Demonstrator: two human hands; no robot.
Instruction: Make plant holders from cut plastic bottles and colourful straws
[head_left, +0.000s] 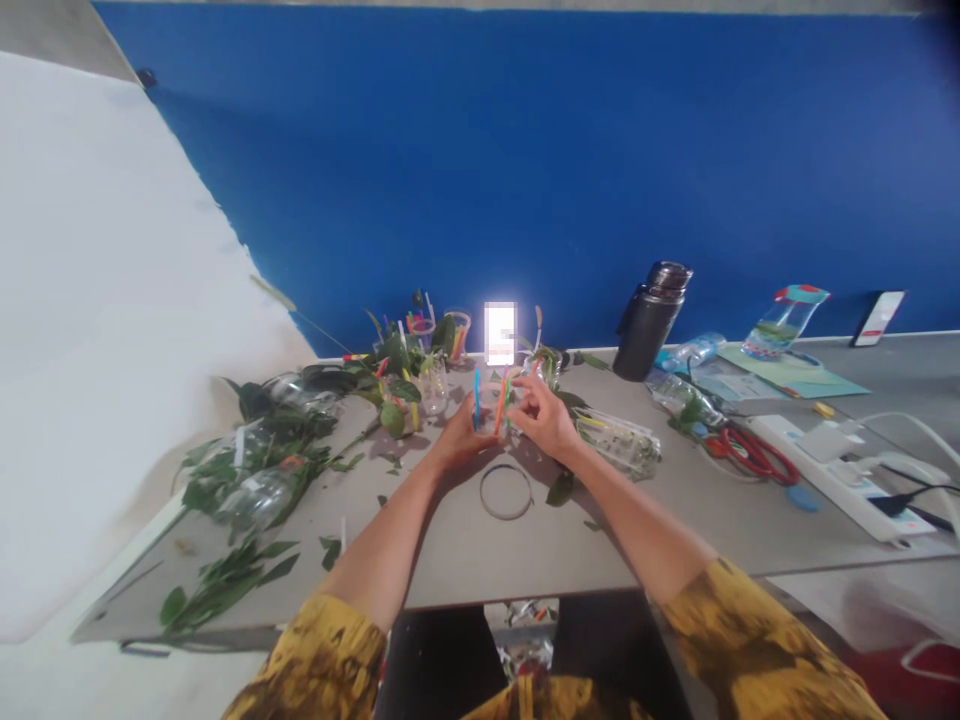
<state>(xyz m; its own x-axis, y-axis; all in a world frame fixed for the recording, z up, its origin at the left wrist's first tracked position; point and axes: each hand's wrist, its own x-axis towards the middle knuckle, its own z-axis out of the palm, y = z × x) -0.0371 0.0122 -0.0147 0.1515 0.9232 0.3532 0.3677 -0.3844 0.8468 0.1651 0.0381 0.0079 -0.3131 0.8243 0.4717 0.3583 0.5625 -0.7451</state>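
Note:
My left hand [459, 438] is wrapped round the lower part of a clear plastic cup [489, 412] just above the table. Colourful straws stand up in or at the cup: a blue straw [476, 398], an orange straw [501, 402] and a green straw [508, 393]. On the cup's right side, my right hand [551, 422] has its thumb and fingertips closed at the green straw. A thin dark ring [506, 492] lies on the table in front of both hands.
Leafy cuttings [225, 590] and clear plastic bottles [259, 495] crowd the left. Cups with straws [456, 338] stand behind, near a lit phone [500, 335]. To the right are a black thermos [651, 322], red cable [750, 455], power strip [847, 485] and water bottle [784, 322].

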